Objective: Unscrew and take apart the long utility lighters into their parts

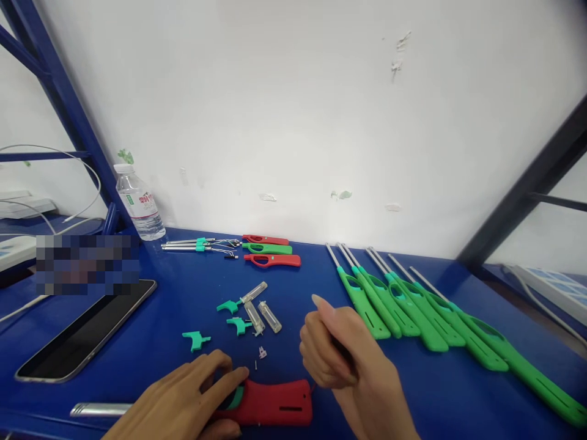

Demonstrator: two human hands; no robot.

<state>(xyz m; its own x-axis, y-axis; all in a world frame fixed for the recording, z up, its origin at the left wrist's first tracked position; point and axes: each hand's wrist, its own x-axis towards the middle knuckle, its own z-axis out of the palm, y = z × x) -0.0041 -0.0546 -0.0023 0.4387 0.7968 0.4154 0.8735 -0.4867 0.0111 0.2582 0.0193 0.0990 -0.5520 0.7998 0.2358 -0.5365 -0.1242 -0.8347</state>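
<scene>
A red-handled utility lighter (pixel 279 403) lies on its side near the front edge of the blue table. Its metal barrel (pixel 101 410) points left, and a green trigger sits in the handle opening. My left hand (pixel 188 394) is closed over the lighter's front part, with the fingertips at the trigger. Just above the handle's right end, my right hand (pixel 342 348) is curled into a fist, thumb raised; whatever it may hold is hidden. Beyond the lighter lie a small screw (pixel 255 365), a pale small part (pixel 262 352), green triggers (pixel 196 340) and clear fuel tanks (pixel 270 316).
Several green utility lighters (pixel 413 311) lie in a row at right. Red and green handle shells (pixel 273 261) and metal barrels with wires (pixel 186 247) lie at the back. A phone (pixel 87 330) and a water bottle (pixel 140 205) are at left, against a white wall.
</scene>
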